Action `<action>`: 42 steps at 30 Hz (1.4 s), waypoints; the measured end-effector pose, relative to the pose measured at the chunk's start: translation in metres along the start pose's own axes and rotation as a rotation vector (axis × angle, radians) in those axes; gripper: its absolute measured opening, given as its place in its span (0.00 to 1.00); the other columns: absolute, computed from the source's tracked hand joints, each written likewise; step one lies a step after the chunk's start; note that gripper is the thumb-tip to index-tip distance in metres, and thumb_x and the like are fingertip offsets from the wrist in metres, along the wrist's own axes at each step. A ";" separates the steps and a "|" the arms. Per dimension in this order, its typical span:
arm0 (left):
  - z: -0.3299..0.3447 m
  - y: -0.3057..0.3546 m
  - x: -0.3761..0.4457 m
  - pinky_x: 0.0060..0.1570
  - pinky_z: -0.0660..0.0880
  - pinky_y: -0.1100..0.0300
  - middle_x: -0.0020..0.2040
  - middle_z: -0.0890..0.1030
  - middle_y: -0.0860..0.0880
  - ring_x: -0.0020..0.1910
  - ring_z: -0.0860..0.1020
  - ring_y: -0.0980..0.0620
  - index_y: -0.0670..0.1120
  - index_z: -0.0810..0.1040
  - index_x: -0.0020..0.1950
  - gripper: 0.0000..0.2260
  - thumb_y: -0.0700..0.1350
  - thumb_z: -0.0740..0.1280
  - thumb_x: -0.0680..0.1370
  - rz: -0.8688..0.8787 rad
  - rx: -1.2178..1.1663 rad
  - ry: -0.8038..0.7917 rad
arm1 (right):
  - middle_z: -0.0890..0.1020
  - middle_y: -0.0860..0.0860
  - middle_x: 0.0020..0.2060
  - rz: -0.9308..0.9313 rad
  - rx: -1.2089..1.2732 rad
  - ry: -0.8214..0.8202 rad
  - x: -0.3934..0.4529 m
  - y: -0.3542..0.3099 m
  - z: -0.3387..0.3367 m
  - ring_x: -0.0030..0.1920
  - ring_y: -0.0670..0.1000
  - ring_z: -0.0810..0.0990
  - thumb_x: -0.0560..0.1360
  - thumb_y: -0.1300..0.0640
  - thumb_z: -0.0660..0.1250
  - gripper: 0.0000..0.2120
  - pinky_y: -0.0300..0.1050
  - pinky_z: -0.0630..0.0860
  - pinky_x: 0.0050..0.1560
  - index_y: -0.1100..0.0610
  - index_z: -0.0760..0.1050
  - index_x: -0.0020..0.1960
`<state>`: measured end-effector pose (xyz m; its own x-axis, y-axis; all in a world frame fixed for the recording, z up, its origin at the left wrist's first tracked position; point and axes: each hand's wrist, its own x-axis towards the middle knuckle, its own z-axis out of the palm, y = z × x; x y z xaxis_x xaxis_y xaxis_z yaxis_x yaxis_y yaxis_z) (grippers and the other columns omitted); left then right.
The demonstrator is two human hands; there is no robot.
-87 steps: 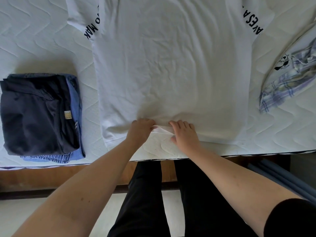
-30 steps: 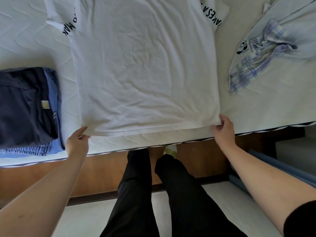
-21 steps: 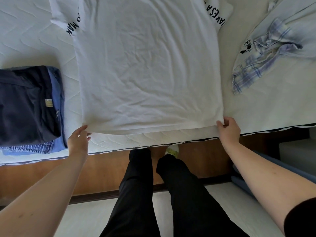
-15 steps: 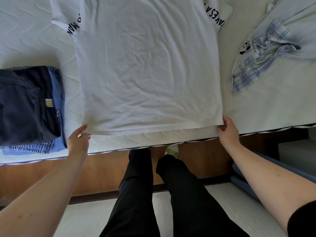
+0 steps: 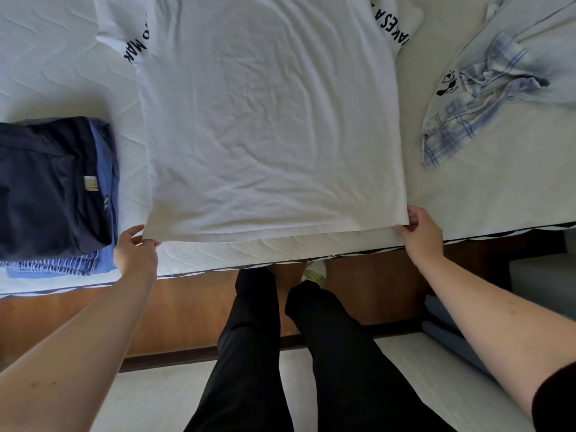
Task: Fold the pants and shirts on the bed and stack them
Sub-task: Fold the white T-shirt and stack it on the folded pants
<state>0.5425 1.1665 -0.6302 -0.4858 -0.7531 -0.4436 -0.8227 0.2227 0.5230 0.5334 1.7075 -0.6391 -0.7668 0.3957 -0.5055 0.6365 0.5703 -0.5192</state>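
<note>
White T-shirt (image 5: 268, 126): lying spread flat across the middle of the bed (image 5: 56, 67), its hem running along the near edge of the mattress in front of you, its sleeves reaching towards the far side with black lettering showing on each

Left hand (image 5: 134, 254): you are pinching the near left corner of the hem between thumb and fingers, the corner lifting slightly off the mattress

Right hand (image 5: 420, 233): you are gripping the near right corner of the hem, fingers curling over the cloth and the thumb tucking beneath it

Hem: stretching in a nearly straight line between your two hands, with a strip of quilted mattress showing just below it

Folded stack (image 5: 53, 191): sitting on the bed well to the left of the T-shirt, a dark navy garment lying on top with a small pale label, blue fabric and a striped piece showing under its right and near edges

Plaid shirt (image 5: 486, 98): lying crumpled at the right of the bed, apart from the T-shirt, blue and white checks bunching over a paler garment (image 5: 542, 29) that carries a small black print

You: standing at the bedside in black trousers (image 5: 249, 353), both arms reaching forward over the wooden bed frame (image 5: 187, 307)
</note>
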 end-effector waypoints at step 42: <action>-0.003 -0.025 0.009 0.40 0.72 0.59 0.40 0.84 0.48 0.41 0.80 0.48 0.48 0.81 0.51 0.14 0.36 0.58 0.76 -0.025 0.224 -0.072 | 0.79 0.61 0.56 0.033 -0.401 -0.046 0.008 0.001 -0.019 0.54 0.62 0.78 0.80 0.66 0.58 0.16 0.53 0.76 0.53 0.60 0.71 0.66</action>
<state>0.5594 1.1521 -0.6446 -0.4777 -0.7157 -0.5095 -0.8758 0.3424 0.3402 0.5262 1.7245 -0.6305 -0.7363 0.3907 -0.5524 0.5708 0.7971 -0.1971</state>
